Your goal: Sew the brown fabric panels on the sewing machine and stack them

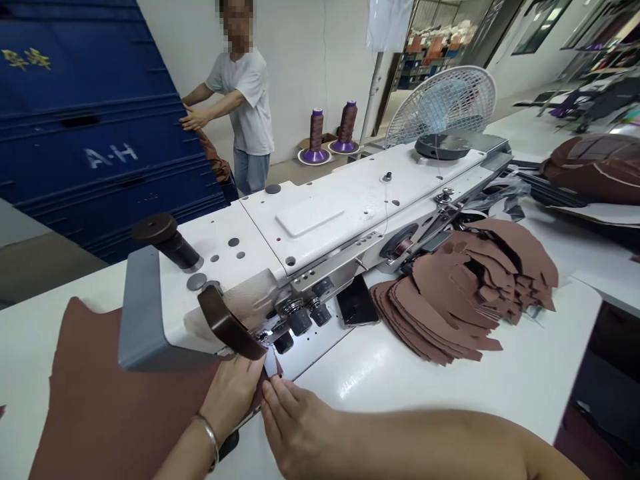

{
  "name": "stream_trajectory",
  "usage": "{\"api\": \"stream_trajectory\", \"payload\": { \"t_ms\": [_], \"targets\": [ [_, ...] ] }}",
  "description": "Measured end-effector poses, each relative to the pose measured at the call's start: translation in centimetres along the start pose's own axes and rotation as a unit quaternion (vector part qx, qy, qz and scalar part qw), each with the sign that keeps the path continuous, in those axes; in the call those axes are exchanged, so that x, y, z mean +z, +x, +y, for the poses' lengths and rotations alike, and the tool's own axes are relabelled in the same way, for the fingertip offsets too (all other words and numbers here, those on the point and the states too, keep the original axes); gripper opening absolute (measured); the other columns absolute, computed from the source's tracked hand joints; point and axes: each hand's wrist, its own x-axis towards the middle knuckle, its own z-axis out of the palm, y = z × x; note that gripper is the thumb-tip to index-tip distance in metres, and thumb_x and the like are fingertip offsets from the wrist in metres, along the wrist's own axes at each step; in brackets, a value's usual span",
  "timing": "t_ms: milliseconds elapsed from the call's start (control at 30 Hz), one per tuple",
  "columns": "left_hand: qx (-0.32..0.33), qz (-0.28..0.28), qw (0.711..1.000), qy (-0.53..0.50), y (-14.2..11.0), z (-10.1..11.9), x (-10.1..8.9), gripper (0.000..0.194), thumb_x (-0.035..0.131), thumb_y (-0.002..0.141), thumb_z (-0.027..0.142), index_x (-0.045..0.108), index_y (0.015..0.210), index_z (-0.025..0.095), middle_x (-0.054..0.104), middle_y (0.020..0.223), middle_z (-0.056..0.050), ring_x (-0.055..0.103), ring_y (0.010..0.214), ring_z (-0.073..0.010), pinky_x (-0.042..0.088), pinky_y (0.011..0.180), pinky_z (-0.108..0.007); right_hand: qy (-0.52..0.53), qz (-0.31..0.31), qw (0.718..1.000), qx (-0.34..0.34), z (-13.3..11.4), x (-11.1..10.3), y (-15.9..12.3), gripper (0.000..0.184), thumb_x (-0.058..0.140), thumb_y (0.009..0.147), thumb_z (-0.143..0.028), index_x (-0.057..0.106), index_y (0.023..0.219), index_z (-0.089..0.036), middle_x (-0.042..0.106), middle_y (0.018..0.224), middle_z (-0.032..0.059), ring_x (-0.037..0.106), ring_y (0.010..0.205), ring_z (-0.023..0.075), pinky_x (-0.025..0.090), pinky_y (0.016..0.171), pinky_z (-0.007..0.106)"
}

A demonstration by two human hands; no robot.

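Observation:
A white sewing machine (320, 213) stretches across the table. Under its near end, a large brown leather piece (130, 400) lies flat, running out to the left. My left hand (233, 390), with a metal bangle at the wrist, is closed on this leather beside the needle area; its fingertips are partly hidden by the dark lever (230, 323). Just to the right, my right hand (297, 420) has its fingers pressed together on the leather's edge. A small pale strip (271, 363) shows between the hands and the presser area.
Stacked brown leather cut pieces (450, 293) lie right of the machine, near a phone (357, 301). Behind stand thread cones (316, 137) and a fan (443, 103). At left, a person (247, 100) holds blue crates (100, 127). More brown pieces (595, 167) sit far right.

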Motion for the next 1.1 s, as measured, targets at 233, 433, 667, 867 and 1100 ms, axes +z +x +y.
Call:
{"api": "stream_trajectory", "payload": {
  "t_ms": [233, 433, 667, 867, 1100],
  "targets": [
    [0.028, -0.061, 0.998, 0.01, 0.2, -0.8, 0.0, 0.025, 0.035, 0.081, 0.005, 0.056, 0.088, 0.017, 0.062, 0.07, -0.004, 0.055, 0.05, -0.0162, 0.043, 0.048, -0.026, -0.005, 0.005, 1.0, 0.005, 0.4, 0.5, 0.7, 0.034, 0.045, 0.082, -0.013, 0.061, 0.106, 0.006, 0.063, 0.108, 0.0283, 0.063, 0.098, 0.036, 0.046, 0.088, 0.05],
    [0.022, -0.131, 0.991, -0.03, -0.1, -1.6, 0.2, 0.023, 0.037, 0.085, 0.009, 0.058, 0.09, 0.017, 0.064, 0.072, -0.004, 0.056, 0.051, -0.0153, 0.047, 0.052, -0.026, -0.009, 0.004, 1.0, 0.006, 0.7, 1.1, 1.1, 0.033, 0.042, 0.084, -0.011, 0.061, 0.106, 0.007, 0.063, 0.107, 0.0282, 0.063, 0.098, 0.0356, 0.044, 0.091, 0.051],
    [-0.064, -0.304, 0.945, -0.102, 0.0, -2.4, 0.1, 0.026, 0.036, 0.089, 0.015, 0.059, 0.1, 0.019, 0.067, 0.081, -0.006, 0.063, 0.066, -0.0166, 0.051, 0.072, -0.031, -0.004, 0.015, 1.0, 0.024, 0.8, 2.1, 1.5, 0.032, 0.042, 0.083, -0.009, 0.061, 0.104, 0.006, 0.064, 0.108, 0.0274, 0.062, 0.101, 0.035, 0.047, 0.089, 0.049],
    [-0.153, -0.438, 0.871, -0.16, 1.1, -2.8, -0.6, 0.035, 0.028, 0.095, 0.024, 0.058, 0.114, 0.024, 0.069, 0.096, -0.01, 0.067, 0.079, -0.0185, 0.052, 0.073, -0.032, 0.009, -0.013, 0.999, 0.031, 0.9, 2.7, 1.8, 0.035, 0.041, 0.085, -0.011, 0.059, 0.109, 0.006, 0.061, 0.113, 0.0281, 0.059, 0.107, 0.0352, 0.047, 0.09, 0.049],
    [-0.159, -0.455, 0.862, -0.158, 0.9, -3.4, 0.1, 0.034, 0.035, 0.093, 0.019, 0.061, 0.114, 0.025, 0.07, 0.099, -0.008, 0.067, 0.083, -0.0194, 0.051, 0.073, -0.031, 0.025, -0.054, 0.998, 0.028, 1.1, 2.9, 2.1, 0.038, 0.041, 0.086, -0.01, 0.055, 0.116, 0.008, 0.056, 0.12, 0.0316, 0.055, 0.113, 0.0357, 0.044, 0.093, 0.052]
  ]
}}
